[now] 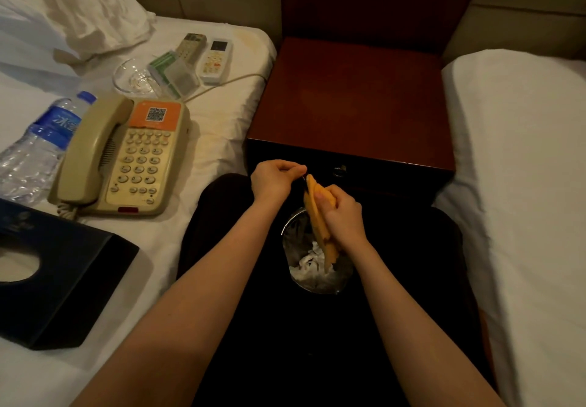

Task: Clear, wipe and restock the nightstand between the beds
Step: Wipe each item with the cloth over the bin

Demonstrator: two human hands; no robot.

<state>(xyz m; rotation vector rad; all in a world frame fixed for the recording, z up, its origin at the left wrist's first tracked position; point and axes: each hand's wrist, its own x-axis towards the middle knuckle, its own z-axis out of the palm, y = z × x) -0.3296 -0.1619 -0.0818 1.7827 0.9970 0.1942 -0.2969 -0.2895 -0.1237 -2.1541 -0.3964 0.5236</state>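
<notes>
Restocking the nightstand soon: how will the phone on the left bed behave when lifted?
The phone looks like rigid plastic, so it should lift flat. Its handset only rests in the cradle and may slip off if tilted. The cord trailing toward the nightstand could snag.

Telephone keys bear digits; water bottle label reads 冰.

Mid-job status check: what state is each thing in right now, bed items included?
nightstand: top bare, drawer shut.
waste bin: on floor, white scraps inside.
orange cloth: bunched, held over the waste bin.
right hand: grips the orange cloth.
left hand: fingers pinch its upper tip.
phone: on left bed, handset cradled.
water bottle: lying flat, capped.
remotes: face up on the bed.
tissue box: lying on the bed.
</notes>
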